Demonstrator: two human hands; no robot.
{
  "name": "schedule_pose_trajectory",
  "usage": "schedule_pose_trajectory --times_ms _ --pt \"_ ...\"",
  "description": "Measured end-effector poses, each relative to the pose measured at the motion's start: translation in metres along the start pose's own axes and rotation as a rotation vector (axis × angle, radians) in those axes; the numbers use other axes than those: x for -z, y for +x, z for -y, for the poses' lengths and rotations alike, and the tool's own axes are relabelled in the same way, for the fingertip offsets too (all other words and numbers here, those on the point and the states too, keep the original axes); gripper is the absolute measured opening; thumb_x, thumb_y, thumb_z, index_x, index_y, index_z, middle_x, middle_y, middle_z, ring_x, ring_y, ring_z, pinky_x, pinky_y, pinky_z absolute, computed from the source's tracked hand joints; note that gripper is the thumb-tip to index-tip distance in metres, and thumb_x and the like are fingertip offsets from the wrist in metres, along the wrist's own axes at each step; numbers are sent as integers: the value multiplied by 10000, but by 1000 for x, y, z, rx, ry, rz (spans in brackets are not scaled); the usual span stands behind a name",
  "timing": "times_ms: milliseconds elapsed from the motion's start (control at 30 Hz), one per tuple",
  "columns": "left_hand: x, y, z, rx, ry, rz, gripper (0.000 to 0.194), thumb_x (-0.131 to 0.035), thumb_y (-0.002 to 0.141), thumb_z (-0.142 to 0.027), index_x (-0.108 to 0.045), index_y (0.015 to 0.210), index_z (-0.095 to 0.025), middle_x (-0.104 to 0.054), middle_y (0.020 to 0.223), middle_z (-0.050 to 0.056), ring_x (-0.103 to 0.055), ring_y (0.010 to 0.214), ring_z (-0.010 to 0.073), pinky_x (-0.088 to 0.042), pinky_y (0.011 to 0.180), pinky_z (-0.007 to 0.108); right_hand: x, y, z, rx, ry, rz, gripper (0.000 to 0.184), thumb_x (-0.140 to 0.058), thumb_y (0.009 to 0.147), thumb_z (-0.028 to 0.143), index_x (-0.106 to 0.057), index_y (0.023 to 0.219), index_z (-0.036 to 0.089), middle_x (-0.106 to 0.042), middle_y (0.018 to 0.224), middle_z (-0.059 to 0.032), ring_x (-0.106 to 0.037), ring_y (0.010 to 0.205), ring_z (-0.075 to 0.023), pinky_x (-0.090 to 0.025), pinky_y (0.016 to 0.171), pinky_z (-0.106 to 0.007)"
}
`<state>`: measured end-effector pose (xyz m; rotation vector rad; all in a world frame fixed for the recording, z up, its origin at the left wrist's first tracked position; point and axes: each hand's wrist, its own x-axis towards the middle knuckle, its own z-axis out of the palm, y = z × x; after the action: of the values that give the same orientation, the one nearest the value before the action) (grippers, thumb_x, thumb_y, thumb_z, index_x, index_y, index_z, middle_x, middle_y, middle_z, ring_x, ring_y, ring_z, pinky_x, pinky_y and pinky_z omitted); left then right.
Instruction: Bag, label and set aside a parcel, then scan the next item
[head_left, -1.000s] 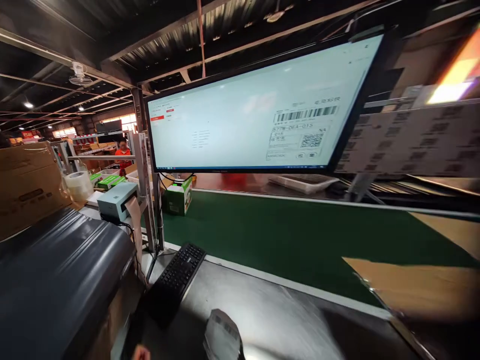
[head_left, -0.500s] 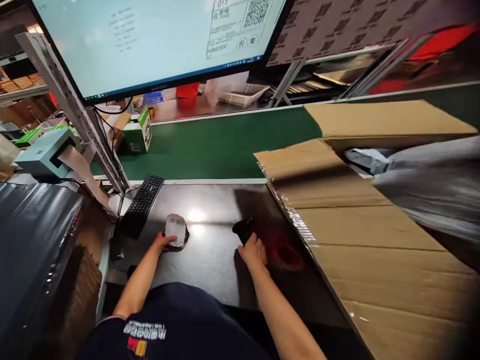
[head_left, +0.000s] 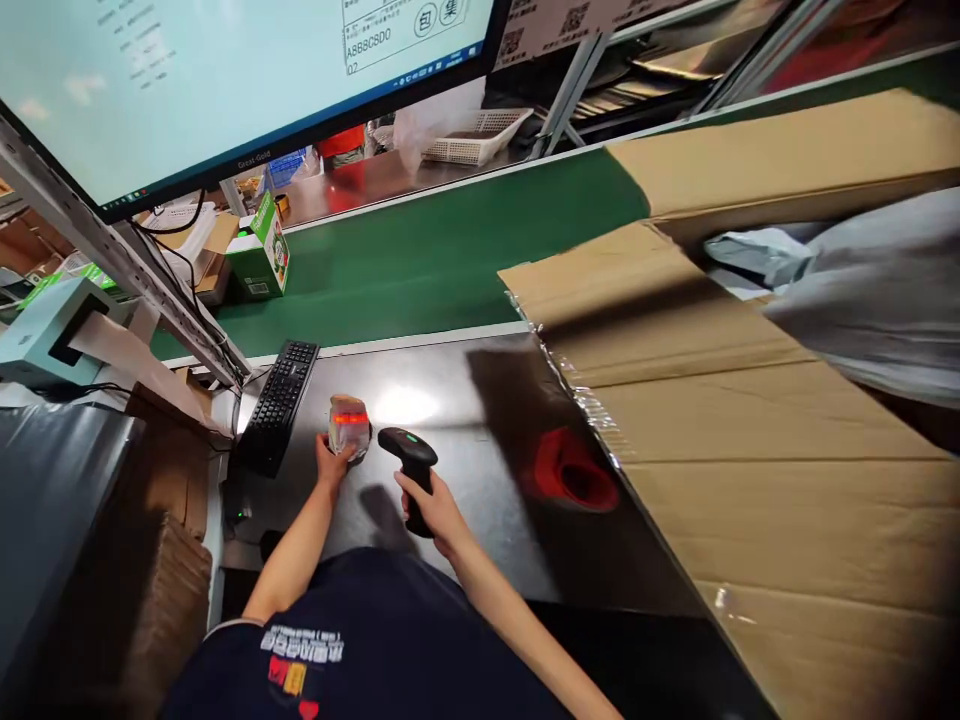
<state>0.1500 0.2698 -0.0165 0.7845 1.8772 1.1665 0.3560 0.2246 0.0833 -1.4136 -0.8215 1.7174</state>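
On my feed the steel bench (head_left: 457, 530) held a keyboard (head_left: 279, 405) and, just right of it, a small parcel (head_left: 349, 427) glowing under red scan light. My left hand (head_left: 330, 465) pinched the parcel from below with its fingers. My right hand (head_left: 435, 510) had its fingers curled tightly around a black scanner (head_left: 409, 462).

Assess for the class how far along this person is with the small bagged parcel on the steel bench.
Looks done: grey plastic bags already lie in the open cardboard carton. In hand: the right hand aims a barcode scanner at the small bagged parcel in the left hand, red light on it. Left: that parcel is not yet in the carton.
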Motion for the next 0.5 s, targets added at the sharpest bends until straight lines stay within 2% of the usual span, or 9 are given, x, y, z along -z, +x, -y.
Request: schedule_pose_trajectory --times_ms 100,200,267,333,400,467,500 --pt "3 6 -2 -2 -8 -26 536 -849 754 -177 -524 1180 -175 -694 1225 126 -682 1101 233 -542 1017 372 -4 -26 11 9 10 15 582 -854 651 660 -570 924 232 -565 512 58 -484 450 -136 -431 463 -284" --pt "4 10 -4 49 -11 -24 561 -830 778 -164 -505 1235 -168 -683 1279 149 -684 1146 230 -548 1042 368 6 -42 17 10 4 19 588 -846 668 678 -573 928 226 -568 536 57 -484 470 -136 -426 477 -289" --pt "2 9 -7 111 -11 -12 552 -821 798 -176 -504 1251 -175 -677 1313 160 -689 1171 231 -562 1047 368 16 -42 15 9 -25 -17 620 -816 664 713 -584 966 224 -559 539 58 -481 470 -144 -427 482 -300" --pt "-1 3 -14 191 -15 13 475 -798 837 -232 -531 1227 -179 -691 1288 169 -717 1141 242 -598 990 369 31 -32 7 11 -115 -86 652 -768 659 733 -583 1034 233 -549 547 57 -498 472 -175 -450 501 -336" --pt "-4 -9 -24 269 -25 51 363 -760 876 -331 -583 1147 -169 -728 1145 178 -767 998 273 -637 853 388 52 -15 -6 55 -269 -205 655 -720 612 718 -565 1055 260 -594 621 16 -603 560 -260 -531 589 -429" --pt "-9 -25 -31 319 -26 83 333 -750 857 -446 -637 998 -166 -725 913 167 -780 776 322 -628 691 434 79 8 -20 171 -430 -362 593 -656 530 676 -547 981 306 -660 769 -69 -715 804 -391 -587 785 -561" --pt "-13 -31 -32 315 -26 86 337 -760 824 -491 -652 909 -183 -704 817 153 -766 681 345 -605 627 455 93 22 -25 263 -497 -411 515 -623 532 658 -532 921 333 -675 838 -105 -726 941 -444 -578 893 -604"
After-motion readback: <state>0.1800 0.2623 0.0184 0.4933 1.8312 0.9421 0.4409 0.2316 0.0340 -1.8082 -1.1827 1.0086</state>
